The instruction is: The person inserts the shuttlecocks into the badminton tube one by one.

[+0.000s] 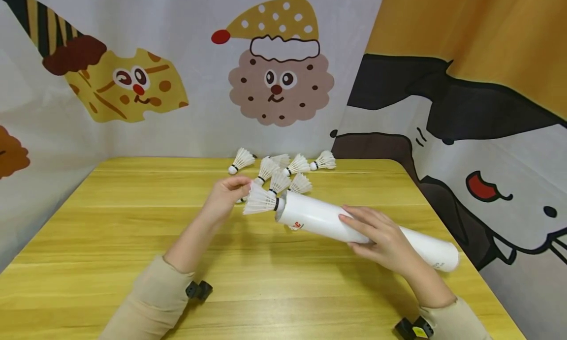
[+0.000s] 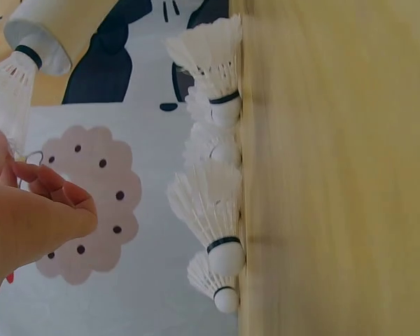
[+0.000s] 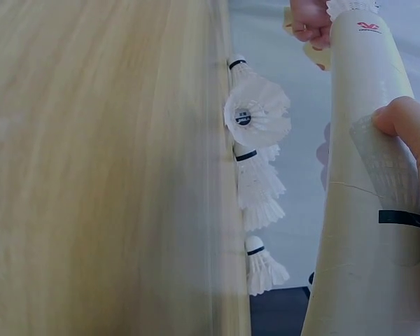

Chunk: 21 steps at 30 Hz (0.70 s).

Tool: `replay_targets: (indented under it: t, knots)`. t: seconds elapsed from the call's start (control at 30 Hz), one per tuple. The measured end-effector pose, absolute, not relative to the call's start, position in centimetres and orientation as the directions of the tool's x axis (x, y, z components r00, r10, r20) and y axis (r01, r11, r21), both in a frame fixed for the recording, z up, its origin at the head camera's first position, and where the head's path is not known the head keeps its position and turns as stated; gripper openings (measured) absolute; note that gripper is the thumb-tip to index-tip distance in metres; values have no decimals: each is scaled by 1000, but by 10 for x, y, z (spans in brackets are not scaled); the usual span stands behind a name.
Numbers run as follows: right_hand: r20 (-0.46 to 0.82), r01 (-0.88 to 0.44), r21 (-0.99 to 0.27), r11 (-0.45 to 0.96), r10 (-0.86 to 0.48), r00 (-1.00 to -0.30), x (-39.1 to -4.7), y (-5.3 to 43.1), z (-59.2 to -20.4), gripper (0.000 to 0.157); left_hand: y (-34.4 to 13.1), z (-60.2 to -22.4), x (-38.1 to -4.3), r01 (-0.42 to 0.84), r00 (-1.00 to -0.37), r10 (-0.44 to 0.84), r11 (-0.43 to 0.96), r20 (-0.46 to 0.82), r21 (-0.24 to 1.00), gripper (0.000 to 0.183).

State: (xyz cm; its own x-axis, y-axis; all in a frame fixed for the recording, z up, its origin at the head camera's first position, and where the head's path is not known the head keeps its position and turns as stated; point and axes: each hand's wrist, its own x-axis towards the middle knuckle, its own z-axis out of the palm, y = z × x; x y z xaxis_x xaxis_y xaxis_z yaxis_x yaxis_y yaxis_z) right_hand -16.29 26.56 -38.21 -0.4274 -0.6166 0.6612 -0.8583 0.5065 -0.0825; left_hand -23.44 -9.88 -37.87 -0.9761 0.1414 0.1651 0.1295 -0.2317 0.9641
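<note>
In the head view my right hand (image 1: pixel 383 239) grips a long white shuttlecock tube (image 1: pixel 319 214) around its middle and holds it slanted above the table, its mouth toward the left. My left hand (image 1: pixel 223 197) pinches the feather skirt of a white shuttlecock (image 1: pixel 260 200) by its edge. The cork end of that shuttlecock is at the tube's mouth, partly inside the rim. The left wrist view shows the thumb and a finger on the feathers (image 2: pixel 10 105), with the black band just outside the opening. A red mark sits near the tube's mouth.
Several white shuttlecocks (image 1: pixel 298 165) lie in a loose group at the back of the wooden table (image 1: pixel 133 231), behind the tube. One shuttlecock (image 1: pixel 241 160) lies slightly apart at the left. A cartoon-printed curtain (image 1: pixel 177 133) hangs behind the table edge.
</note>
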Motion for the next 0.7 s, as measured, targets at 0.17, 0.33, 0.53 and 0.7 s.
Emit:
replay_targets:
  t: [0.17, 0.33, 0.53, 0.7]
  knots:
    - [657, -861, -86, 501, -622, -427, -162, 265, -382, 46, -90, -378, -228, 114, -976, 151, -266, 159, 957, 21]
    - [649, -858, -92, 505, -623, -436, -162, 265, -382, 46, -81, -377, -221, 123, -974, 156, -240, 163, 963, 26]
    - [657, -864, -93, 495, -621, -427, -161, 263, -381, 46, -73, -378, -217, 149, -968, 163, -226, 189, 963, 28]
    - [663, -871, -103, 480, -620, -420, -161, 262, -380, 45, -71, -378, -215, 175, -955, 191, -254, 227, 951, 17]
